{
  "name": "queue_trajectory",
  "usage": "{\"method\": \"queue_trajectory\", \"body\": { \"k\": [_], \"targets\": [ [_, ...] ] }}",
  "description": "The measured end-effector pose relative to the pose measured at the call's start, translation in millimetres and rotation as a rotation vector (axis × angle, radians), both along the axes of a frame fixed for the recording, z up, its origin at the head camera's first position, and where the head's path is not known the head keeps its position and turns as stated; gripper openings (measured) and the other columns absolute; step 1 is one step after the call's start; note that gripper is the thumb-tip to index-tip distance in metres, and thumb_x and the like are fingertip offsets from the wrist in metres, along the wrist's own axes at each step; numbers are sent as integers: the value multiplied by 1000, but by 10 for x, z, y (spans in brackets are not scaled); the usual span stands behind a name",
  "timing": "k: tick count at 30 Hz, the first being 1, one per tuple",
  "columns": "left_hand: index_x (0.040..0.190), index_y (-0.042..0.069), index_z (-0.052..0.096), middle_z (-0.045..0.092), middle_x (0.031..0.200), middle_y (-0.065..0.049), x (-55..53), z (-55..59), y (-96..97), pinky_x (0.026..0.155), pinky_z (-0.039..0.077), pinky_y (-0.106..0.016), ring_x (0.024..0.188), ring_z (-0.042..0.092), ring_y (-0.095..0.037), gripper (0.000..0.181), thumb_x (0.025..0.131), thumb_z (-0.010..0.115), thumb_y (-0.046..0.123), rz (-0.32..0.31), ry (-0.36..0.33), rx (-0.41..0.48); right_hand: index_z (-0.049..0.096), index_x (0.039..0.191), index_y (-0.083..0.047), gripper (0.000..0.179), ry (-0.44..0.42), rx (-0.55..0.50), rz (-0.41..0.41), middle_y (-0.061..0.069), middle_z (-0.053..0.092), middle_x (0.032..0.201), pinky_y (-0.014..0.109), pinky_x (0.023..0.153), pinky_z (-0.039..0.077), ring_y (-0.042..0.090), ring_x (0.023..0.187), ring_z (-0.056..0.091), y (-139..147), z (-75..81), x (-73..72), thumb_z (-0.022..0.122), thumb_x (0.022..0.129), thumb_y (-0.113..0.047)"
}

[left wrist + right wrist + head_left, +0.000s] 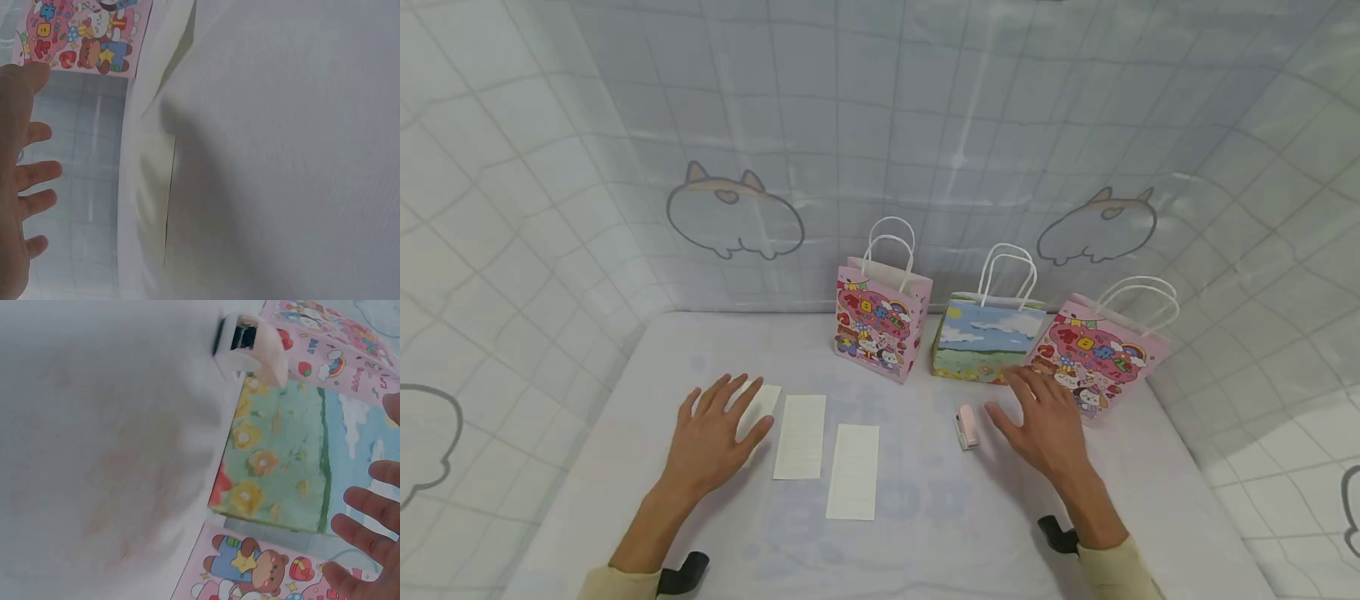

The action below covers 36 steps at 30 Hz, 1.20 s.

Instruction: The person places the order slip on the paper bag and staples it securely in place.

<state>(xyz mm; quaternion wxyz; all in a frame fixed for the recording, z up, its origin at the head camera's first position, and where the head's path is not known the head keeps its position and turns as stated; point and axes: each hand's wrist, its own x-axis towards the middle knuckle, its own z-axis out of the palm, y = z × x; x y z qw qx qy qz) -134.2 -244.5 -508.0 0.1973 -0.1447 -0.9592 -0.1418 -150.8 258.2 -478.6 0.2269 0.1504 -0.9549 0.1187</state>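
Observation:
My left hand (709, 442) hovers with spread fingers over the leftmost paper slip (766, 407), partly hiding it. Two more pale slips, a middle one (801, 437) and a right one (853, 472), lie to its right. My right hand (1043, 425) is held above the table with fingers apart and nothing in them. Just left of its thumb a small pink stapler (967, 427) rests on the table; in the right wrist view the stapler (269, 356) shows its dark metal end. Behind the right hand stand a landscape-print gift bag (988, 337) and a pink gift bag (1093, 354).
Another pink gift bag (880, 321) stands upright at the back middle, white handles up. A white cloth covers the table (925, 550). Grid-patterned curtains (880, 125) enclose the back and both sides, close behind the bags.

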Motion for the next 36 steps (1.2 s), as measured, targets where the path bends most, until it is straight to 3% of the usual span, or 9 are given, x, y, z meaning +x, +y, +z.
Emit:
{"method": "queue_trajectory", "body": {
  "k": [7, 14, 20, 28, 36],
  "targets": [
    [142, 17, 57, 56, 141, -12, 30, -4, 99, 106, 26, -62, 138, 41, -37, 57, 95, 62, 50, -23, -44, 16, 55, 143, -15, 66, -16, -31, 19, 11, 59, 138, 60, 101, 43, 36, 127, 53, -112, 73, -92, 73, 88, -48],
    [142, 18, 58, 56, 142, -10, 62, -17, 252, 108, 26, -61, 139, 41, -37, 59, 95, 61, 53, -71, -89, -13, 51, 145, -20, 65, -104, -41, 13, 10, 58, 139, 58, 97, 47, 35, 126, 55, -259, 126, -187, 67, 91, -53],
    [143, 19, 57, 55, 143, -8, 71, -29, 314, 107, 28, -62, 135, 44, -35, 59, 96, 60, 54, -71, -122, -5, 49, 147, -21, 66, -164, -69, 24, 10, 58, 139, 58, 99, 46, 35, 127, 54, -343, 126, -221, 64, 93, -55],
    [142, 20, 58, 55, 142, -7, 53, -75, 305, 105, 26, -63, 133, 43, -36, 56, 97, 59, 54, -68, -153, 52, 50, 147, -22, 66, -222, -121, 37, 10, 60, 135, 57, 97, 47, 34, 124, 56, -439, 160, -269, 59, 94, -61],
    [141, 18, 57, 55, 140, -10, -10, -157, 138, 100, 28, -65, 130, 44, -39, 52, 98, 61, 48, -34, -161, 99, 49, 147, -24, 66, -229, -168, 75, 4, 66, 127, 52, 90, 51, 28, 118, 60, -553, 131, -373, 59, 94, -61]
  ]
}}
